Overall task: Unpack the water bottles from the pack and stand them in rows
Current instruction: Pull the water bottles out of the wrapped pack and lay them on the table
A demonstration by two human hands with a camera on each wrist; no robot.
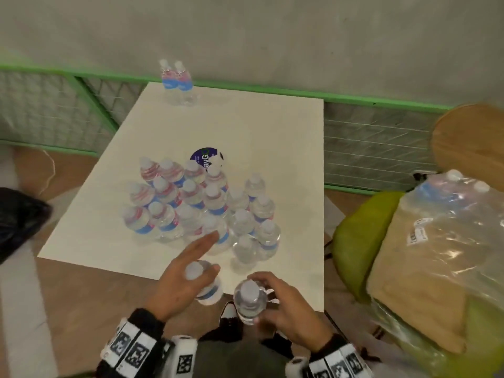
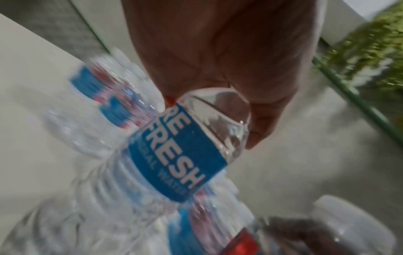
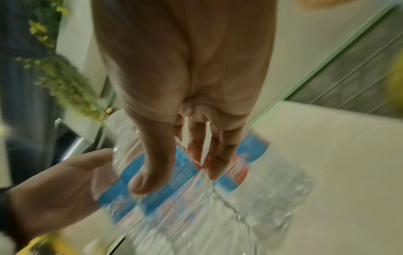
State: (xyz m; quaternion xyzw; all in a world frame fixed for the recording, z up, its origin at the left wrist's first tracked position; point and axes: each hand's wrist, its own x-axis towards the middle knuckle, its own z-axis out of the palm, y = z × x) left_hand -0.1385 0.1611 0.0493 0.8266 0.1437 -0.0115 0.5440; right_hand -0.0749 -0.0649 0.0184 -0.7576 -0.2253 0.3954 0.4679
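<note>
Head view: left hand (image 1: 180,282) and right hand (image 1: 283,304) each grip a bottle at table (image 1: 286,159) near edge, placing step; L wrist: fingers round bottle neck; R wrist: blurry, next needs upright set-down beside near row.

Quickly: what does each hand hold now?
Left hand: holds a water bottle by its top.
Right hand: grips another bottle.

I am seeing the white counter (image 1: 286,148) carrying a cluster of upright bottles (image 1: 201,205) just beyond my hands, a round sticker (image 1: 208,159) behind them, two bottles (image 1: 177,83) standing farthest off.
</note>
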